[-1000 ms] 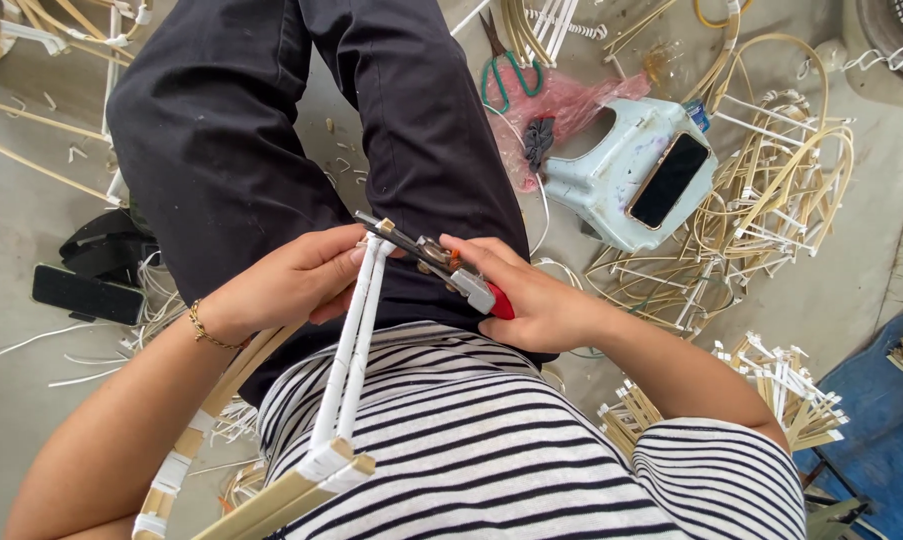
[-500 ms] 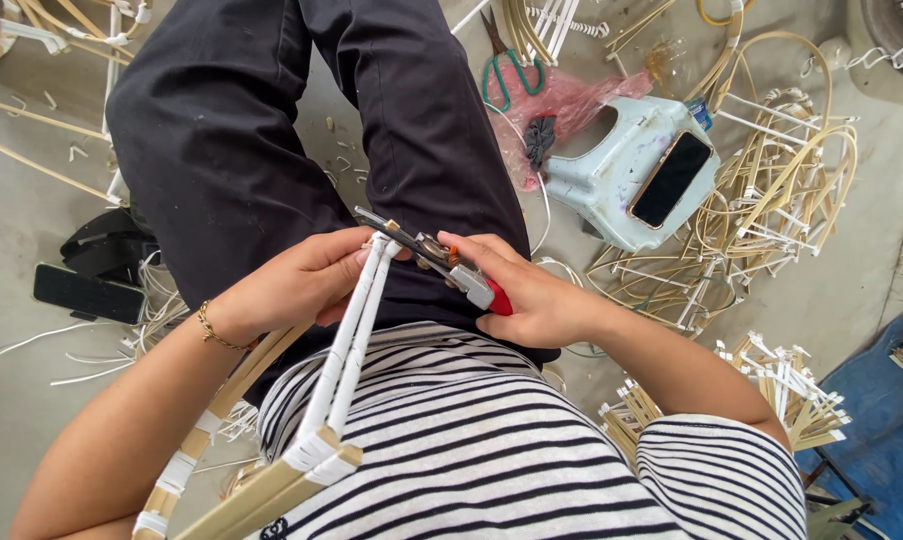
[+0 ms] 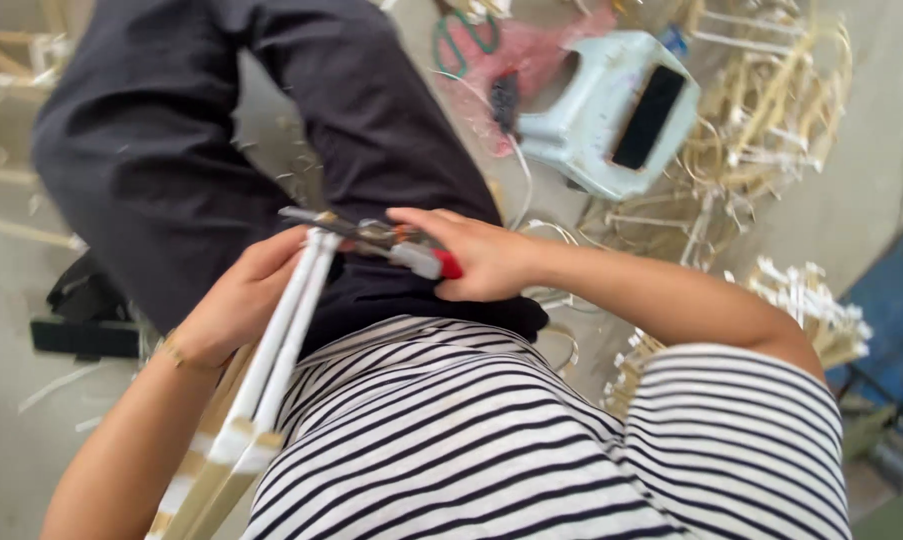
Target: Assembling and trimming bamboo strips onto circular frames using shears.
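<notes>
Head view: left hand [image 3: 239,305] closed around white-wrapped cane rods [image 3: 289,320], upper ends held over lap. Right hand [image 3: 476,258] clenched on red-handled pliers [image 3: 391,242], nose at rod tips. Pliers jaws blurred; cannot tell how far open. Judgement: best to brace rods against thigh, keep pliers square to tips, squeeze slowly. Pale plastic stool [image 3: 611,110] on floor beyond.

A crumpled pink plastic bag [image 3: 541,50] lies on the floor [image 3: 871,130] near the top edge of the view — green-handled scissors [image 3: 461,35] rest on its left end. Just right of it sits a pale blue device [image 3: 596,120] with a dark rectangular panel [image 3: 648,118] — possibly a screen, unlit.
</notes>
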